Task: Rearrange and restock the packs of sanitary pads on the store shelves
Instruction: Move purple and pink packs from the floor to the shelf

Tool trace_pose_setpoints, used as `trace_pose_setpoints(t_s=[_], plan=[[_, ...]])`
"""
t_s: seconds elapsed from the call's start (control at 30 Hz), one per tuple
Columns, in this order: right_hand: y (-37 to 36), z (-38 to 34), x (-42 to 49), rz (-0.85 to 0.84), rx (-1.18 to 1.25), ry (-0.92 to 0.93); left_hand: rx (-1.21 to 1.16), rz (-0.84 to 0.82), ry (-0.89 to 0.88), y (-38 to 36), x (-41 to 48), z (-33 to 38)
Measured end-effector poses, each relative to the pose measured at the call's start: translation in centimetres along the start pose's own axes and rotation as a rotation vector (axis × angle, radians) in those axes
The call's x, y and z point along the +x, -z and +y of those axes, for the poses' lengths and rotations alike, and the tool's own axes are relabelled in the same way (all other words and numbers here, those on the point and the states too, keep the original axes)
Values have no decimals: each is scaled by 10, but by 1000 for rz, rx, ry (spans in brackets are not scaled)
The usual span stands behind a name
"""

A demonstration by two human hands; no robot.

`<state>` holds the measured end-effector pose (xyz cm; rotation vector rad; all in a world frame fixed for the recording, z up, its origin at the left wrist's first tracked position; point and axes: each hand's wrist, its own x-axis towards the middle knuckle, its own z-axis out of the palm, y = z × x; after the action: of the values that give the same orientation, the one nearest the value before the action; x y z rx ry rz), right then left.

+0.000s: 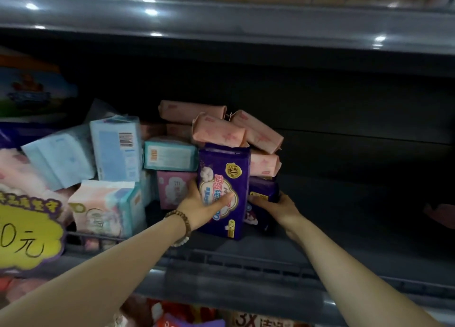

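head view: the left hand [206, 203] has its grip clamped on the upright purple pack [225, 179], near the front rail [270, 262]. the right hand [274, 205] has its grip curled round a second purple pack [262, 189] just beside it. pink packs [221, 131] are piled above. the shelf [357, 238] lies open to the right.

Free room, right: I log the shelf deck [357, 216] bare just right of the second purple pack [263, 191], open up to the upper shelf [246, 29]; a hand passes there.
Obstacle, centre: upright purple pack [224, 191], gripped by my left hand [202, 206]; my right hand [275, 207] grips the second purple pack just beside it.
Obstacle, above: pink packs [221, 130] heaped on both.
Obstacle, left: blue packs [115, 149], tilted, crowded together.
Front: low wire rail [246, 257]; yellow price tag [27, 230] covers its left end.
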<state>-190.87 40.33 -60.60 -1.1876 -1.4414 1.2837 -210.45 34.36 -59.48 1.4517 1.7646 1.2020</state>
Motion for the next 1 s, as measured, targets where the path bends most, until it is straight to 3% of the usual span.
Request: trace_pose_setpoints(t_s=[0.2,0.4,0.5,0.57,0.7,0.8,1.0], plan=[[14,-17,-37,124,226,-1,-73,-134,62,5,-26,21],[45,-47,-90,304,268,35,-311,17,86,24,-51,51],[60,-59,-118,361,415,14,-518,77,112,39,-72,61],[63,-62,-142,341,547,-29,-623,72,126,46,-95,64],[49,-53,-202,146,843,-105,-703,124,206,44,-153,41],[35,-38,-239,97,922,-170,-647,245,316,32,-189,15],[-16,-12,-281,59,985,-349,-652,306,390,8,-236,-3]])
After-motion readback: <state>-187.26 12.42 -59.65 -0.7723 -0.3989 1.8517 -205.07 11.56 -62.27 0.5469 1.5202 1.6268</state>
